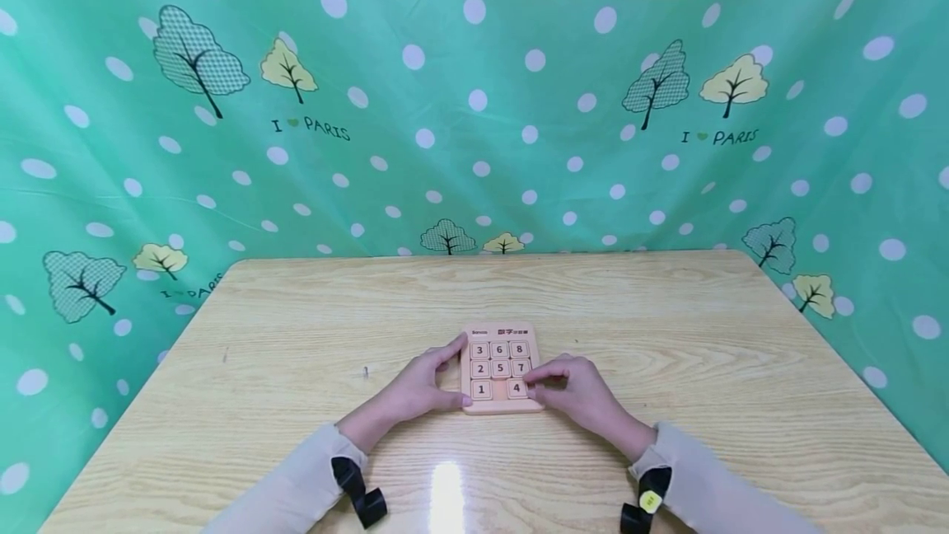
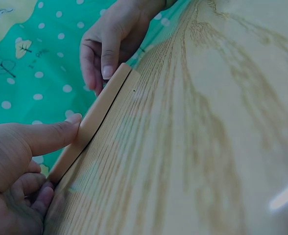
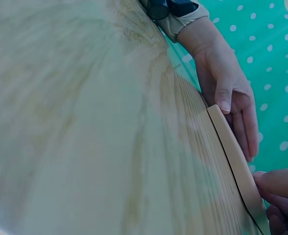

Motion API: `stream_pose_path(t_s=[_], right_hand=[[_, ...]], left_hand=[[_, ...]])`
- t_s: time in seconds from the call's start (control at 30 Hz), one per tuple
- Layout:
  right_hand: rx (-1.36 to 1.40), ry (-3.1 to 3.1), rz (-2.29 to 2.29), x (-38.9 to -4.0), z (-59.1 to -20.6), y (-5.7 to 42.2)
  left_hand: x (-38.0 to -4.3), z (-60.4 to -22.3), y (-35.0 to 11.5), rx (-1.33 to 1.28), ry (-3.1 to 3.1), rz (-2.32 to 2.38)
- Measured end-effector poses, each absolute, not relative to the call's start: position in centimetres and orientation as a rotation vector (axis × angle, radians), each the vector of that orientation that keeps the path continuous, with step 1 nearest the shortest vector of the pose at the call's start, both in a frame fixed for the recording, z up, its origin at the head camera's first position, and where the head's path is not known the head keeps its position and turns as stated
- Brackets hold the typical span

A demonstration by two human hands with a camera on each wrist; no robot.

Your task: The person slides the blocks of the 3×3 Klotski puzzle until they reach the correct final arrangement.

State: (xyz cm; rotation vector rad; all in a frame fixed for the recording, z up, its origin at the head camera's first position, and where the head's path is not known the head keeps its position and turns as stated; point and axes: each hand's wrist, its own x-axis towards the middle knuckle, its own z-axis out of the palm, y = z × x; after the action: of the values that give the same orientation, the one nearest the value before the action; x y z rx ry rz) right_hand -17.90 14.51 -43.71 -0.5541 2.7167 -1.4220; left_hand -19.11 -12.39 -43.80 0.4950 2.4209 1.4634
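A pink sliding number puzzle (image 1: 502,408) lies flat on the table. Its tiles read 3, 6, 8 at the top, 2, 5, 7 in the middle, and 1 and 4 at the bottom with a gap between them. My left hand (image 1: 419,386) grips the puzzle's left side, index finger near the upper corner, thumb at the lower one. At the right side, my right hand (image 1: 580,392) holds the 4 tile (image 1: 516,388) at its right edge with thumb and index fingertips. In the left wrist view the puzzle frame (image 2: 92,120) shows edge-on between both hands.
The light wood-grain table (image 1: 311,303) reaches back to a green dotted curtain (image 1: 445,105) printed with trees. A bright reflection (image 1: 447,497) falls on the tabletop in front of the puzzle. Black straps (image 1: 356,489) with cameras sit on both sleeves.
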Motion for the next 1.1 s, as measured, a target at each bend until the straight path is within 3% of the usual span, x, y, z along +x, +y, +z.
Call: stream_pose_path(t_s=[1.1], right_hand=[[-0.526, 2.695, -1.416, -17.9, -43.6, 12.7]], left_hand=[[-19.3, -43.9, -12.4, 0.484, 2.426, 1.436]])
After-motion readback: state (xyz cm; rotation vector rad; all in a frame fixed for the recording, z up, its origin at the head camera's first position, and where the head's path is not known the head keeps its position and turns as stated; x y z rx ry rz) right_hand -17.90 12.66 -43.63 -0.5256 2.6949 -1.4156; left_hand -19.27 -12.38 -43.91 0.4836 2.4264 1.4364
